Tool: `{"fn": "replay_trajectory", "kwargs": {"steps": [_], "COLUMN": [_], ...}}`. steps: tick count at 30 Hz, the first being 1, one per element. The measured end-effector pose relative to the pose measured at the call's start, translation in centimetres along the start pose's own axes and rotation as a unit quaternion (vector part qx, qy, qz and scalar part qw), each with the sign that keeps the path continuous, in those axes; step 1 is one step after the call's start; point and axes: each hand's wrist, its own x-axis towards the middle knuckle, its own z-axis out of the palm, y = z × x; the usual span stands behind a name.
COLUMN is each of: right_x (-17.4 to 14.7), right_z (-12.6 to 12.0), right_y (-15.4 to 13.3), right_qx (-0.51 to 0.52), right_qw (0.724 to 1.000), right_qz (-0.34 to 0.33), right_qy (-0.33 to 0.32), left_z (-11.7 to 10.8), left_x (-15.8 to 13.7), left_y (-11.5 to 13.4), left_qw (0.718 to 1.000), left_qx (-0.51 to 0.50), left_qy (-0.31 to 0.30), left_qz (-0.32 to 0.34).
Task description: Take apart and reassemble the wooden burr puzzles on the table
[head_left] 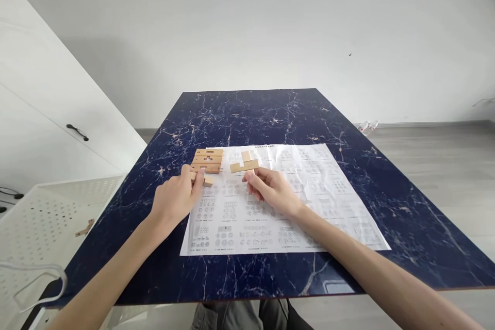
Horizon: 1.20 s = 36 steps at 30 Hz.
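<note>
Paper [328, 206] lies under my grips: left hand [176, 193] closed around a wooden bar [209, 182] beside slotted blocks [215, 160], right hand [275, 192] narrowly pinching a notched wooden piece [244, 166].

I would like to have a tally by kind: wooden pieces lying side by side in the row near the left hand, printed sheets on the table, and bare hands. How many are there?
Wooden pieces in the row: 3
Printed sheet: 1
Hands (left hand, right hand): 2
Total: 6
</note>
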Motion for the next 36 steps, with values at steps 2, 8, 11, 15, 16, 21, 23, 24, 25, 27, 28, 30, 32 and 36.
{"fn": "replay_trajectory", "kwargs": {"steps": [2,8,11,15,16,21,23,24,25,27,28,30,32,36], "right_x": [0.0,-0.1,-0.3,-0.5,-0.6,-0.4,-0.2,-0.1,0.0,0.0,0.0,-0.2,-0.4,-0.7], "right_z": [0.0,0.0,0.1,0.2,0.2,0.3,0.3,0.4,0.5,0.6,0.7,0.8,1.0,1.6], "right_y": [0.1,0.2,-0.2,-0.6,-0.7,-0.2,0.4,0.7,1.0,1.4,1.6,1.6,1.6,1.3], "right_qx": [-0.001,-0.004,-0.007,-0.032,-0.041,-0.142,-0.2,-0.229,-0.256,-0.302,-0.321,-0.355,-0.393,-0.459], "right_qw": [1.0,1.0,0.999,0.997,0.996,0.986,0.973,0.965,0.955,0.935,0.926,0.907,0.883,0.822], "right_qz": [-0.009,-0.025,-0.031,-0.047,-0.052,-0.087,-0.104,-0.115,-0.127,-0.151,-0.162,-0.182,-0.203,-0.279], "right_qy": [-0.005,-0.015,-0.026,-0.052,-0.053,0.001,0.04,0.059,0.077,0.106,0.118,0.138,0.157,0.188], "left_z": [-0.4,-1.2,-1.6,-1.8,-1.7,-0.1,0.9,1.3,1.8,2.3,2.4,2.2,1.6,0.1], "left_x": [0.2,0.2,-0.3,-0.5,-0.4,0.5,0.7,0.7,0.6,0.2,-0.1,-0.7,-1.5,-3.4], "left_y": [0.3,0.4,0.8,2.5,2.9,3.9,4.0,4.1,4.2,4.5,4.8,5.3,5.7,6.4], "left_qw": [0.998,0.997,0.994,0.938,0.927,0.91,0.909,0.908,0.907,0.904,0.904,0.902,0.9,0.892], "left_qx": [0.053,0.078,-0.05,-0.273,-0.297,-0.333,-0.339,-0.344,-0.351,-0.367,-0.371,-0.381,-0.395,-0.44], "left_qy": [-0.019,0.012,0.037,-0.069,-0.092,-0.082,-0.067,-0.062,-0.054,-0.034,-0.021,0.001,0.007,-0.056], "left_qz": [-0.012,-0.006,0.094,0.203,0.212,0.233,0.235,0.233,0.227,0.216,0.213,0.204,0.182,0.091]}}
